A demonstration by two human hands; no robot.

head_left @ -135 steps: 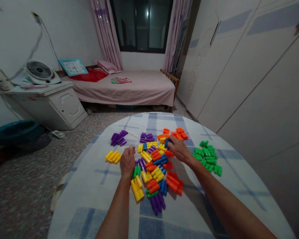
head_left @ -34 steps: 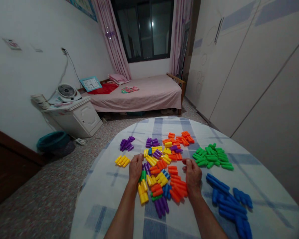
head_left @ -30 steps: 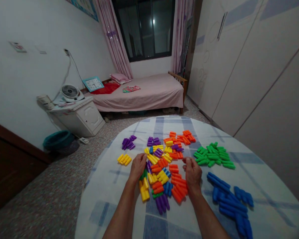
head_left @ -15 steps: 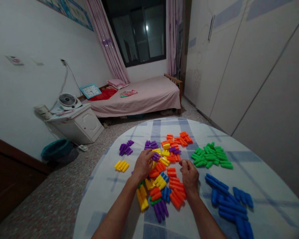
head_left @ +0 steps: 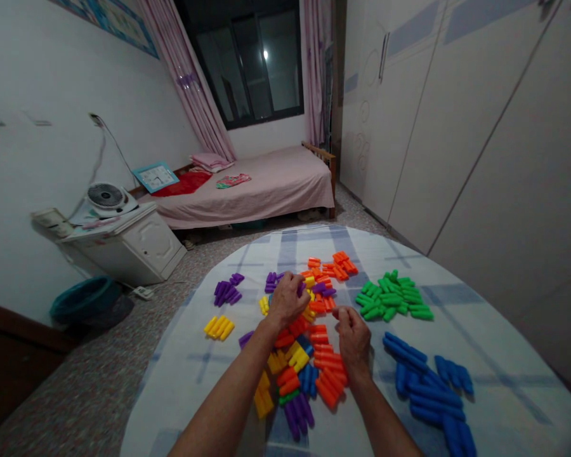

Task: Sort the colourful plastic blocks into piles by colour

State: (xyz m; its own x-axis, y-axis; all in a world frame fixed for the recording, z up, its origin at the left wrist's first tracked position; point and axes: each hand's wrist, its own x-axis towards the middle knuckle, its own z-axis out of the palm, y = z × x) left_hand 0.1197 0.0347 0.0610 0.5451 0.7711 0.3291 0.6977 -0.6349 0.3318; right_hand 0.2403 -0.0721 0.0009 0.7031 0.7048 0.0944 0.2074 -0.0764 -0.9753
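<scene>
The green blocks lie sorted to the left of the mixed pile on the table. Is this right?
No. The head view shows the green blocks to the right of the mixed pile on the table, not to the left.

The cloth on the table (head_left: 457, 298) is white with pale blue checked bands. Between the left hand (head_left: 288, 299) and right hand (head_left: 353, 336) lies a mixed heap of orange, yellow, purple and blue plastic pegs (head_left: 321, 357). Right of the right hand lie green plastic pegs (head_left: 393, 303) and blue plastic pegs (head_left: 428, 387). Left of the left hand lie yellow plastic pegs (head_left: 219, 327) and purple plastic pegs (head_left: 227, 291).
</scene>
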